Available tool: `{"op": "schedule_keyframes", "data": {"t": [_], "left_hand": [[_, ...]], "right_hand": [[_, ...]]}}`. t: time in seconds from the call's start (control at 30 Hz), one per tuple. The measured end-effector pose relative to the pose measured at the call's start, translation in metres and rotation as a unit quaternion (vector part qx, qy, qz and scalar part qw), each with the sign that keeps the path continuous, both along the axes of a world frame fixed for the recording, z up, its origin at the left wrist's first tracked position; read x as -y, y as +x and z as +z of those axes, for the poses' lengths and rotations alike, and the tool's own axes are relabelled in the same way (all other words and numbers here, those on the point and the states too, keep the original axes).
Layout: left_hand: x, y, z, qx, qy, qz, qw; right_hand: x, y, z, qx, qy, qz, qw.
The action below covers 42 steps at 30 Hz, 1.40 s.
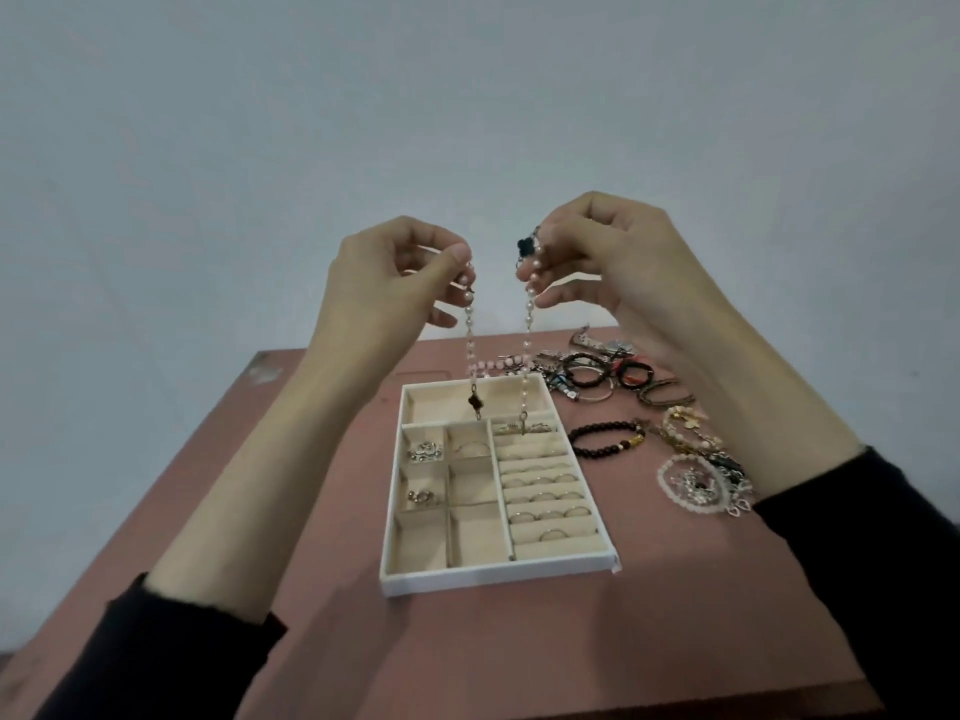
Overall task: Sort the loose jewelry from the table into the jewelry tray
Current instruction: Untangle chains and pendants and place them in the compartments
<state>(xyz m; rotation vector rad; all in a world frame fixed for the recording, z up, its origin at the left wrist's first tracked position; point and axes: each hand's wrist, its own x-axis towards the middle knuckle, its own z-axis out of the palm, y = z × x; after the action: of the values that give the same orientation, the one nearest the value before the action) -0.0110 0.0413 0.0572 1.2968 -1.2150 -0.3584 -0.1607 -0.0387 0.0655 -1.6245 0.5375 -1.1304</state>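
Note:
A pale pearl necklace [528, 324] with black clover charms hangs in the air between both hands, high above the tray. My left hand [384, 283] pinches one strand and my right hand [608, 252] pinches the other. Its loose ends dangle over the long back compartment of the cream jewelry tray [498, 576]. Rings sit in the tray's slotted rows on the right, and small silver pieces lie in two left compartments.
Loose jewelry lies right of the tray on the reddish table [322, 641]: a black bead bracelet [605, 440], dark bangles and cords [608, 374] at the back, and a white beaded piece with silver chains [696, 485]. A plain wall stands behind.

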Motion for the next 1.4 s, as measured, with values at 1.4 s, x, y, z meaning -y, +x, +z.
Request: {"op": "schedule_keyframes", "data": {"t": [1.4], "left_hand": [[-0.023,0.03,-0.039,-0.025,0.054,0.001,0.998]], "right_hand": [[-0.022,0.039,-0.111,-0.412,-0.303,-0.025,0.859]]}}
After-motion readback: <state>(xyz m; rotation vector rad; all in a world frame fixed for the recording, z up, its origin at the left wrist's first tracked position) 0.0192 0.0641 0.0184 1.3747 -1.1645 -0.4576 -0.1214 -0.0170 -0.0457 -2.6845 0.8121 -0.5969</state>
